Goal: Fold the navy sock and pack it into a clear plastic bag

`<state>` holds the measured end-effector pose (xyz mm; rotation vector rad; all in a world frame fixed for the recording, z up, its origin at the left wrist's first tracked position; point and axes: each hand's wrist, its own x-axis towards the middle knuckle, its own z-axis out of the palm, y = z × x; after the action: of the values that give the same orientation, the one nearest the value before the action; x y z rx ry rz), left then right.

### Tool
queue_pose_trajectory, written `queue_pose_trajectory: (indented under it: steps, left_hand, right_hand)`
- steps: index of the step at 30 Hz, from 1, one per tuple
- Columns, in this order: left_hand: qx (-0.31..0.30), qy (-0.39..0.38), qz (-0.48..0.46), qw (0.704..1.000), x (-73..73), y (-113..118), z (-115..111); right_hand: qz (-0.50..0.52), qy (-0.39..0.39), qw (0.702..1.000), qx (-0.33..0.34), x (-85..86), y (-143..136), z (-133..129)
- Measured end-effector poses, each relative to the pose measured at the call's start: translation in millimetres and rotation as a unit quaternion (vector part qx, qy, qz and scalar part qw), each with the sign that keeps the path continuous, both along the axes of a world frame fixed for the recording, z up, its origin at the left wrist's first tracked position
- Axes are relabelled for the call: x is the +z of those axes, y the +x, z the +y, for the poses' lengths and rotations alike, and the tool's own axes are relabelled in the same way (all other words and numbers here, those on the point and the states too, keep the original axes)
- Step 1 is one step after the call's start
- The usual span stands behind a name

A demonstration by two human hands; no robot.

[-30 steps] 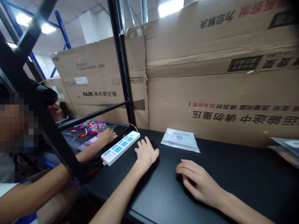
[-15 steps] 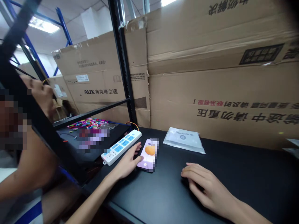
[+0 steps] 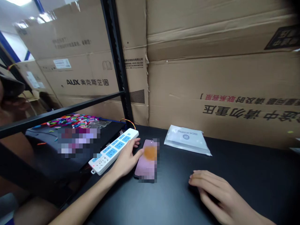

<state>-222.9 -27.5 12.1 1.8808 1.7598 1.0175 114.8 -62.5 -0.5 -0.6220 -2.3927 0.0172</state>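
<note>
A smartphone (image 3: pixel 145 165) lies face up on the black tabletop, its lit screen purple with an orange round shape. My left hand (image 3: pixel 125 160) rests at its left side, fingers apart, the thumb over the screen's left edge; it grips nothing. Just left of this hand is a white power strip (image 3: pixel 114 150) with blue sockets, set at a slant. To the right, my right hand (image 3: pixel 219 193) lies palm down on the table, its fingers loosely bent and nothing visible in them. Beyond it sits a white zip pouch (image 3: pixel 187 140) with printed lettering.
Large cardboard sheets (image 3: pixel 178 81) wall off the back of the table (image 3: pixel 171 197). A black metal rack post (image 3: pixel 119 62) and crossbar stand at the left. Behind the bar, several small colourful pieces (image 3: pixel 75 120) are piled on another surface. Part of another person shows at far left.
The view has turned downward and closer, so things sit differently in it. The phone's screen looks dimmer. My left thumb has moved up along the phone's edge; my right hand stays on the table.
</note>
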Motion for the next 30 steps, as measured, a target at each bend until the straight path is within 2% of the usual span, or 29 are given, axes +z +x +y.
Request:
queue_pose_trajectory:
  steps: [4, 9, 13, 16, 19, 25, 30]
  left_hand:
    - [-0.062, -0.027, -0.034, 0.997, 1.4, -6, -12]
    - [-0.095, -0.056, -0.029, 0.993, 4.6, -3, -15]
    - [-0.105, -0.054, -0.018, 0.993, 1.5, -3, -14]
    - [-0.107, -0.058, -0.005, 0.992, -0.7, -4, -13]
    - [-0.111, -0.059, 0.012, 0.992, -0.5, -4, -13]
    - [-0.132, -0.050, 0.048, 0.989, 4.3, -2, -14]
    - [-0.115, -0.050, 0.023, 0.992, 1.2, 0, -11]
  right_hand:
    - [0.006, -0.013, 1.000, 0.006, 2.2, 1, 2]
    - [0.003, -0.026, 1.000, -0.004, 0.8, -6, 4]
    - [0.013, -0.026, 0.999, -0.030, 3.3, -44, 12]
    - [0.002, -0.045, 0.999, -0.011, 5.5, -79, 23]
    - [-0.006, -0.075, 0.997, 0.004, 7.0, -99, 33]
    - [-0.021, -0.102, 0.994, 0.033, 8.0, -100, 36]
    - [-0.057, -0.118, 0.991, 0.026, 9.1, -102, 35]
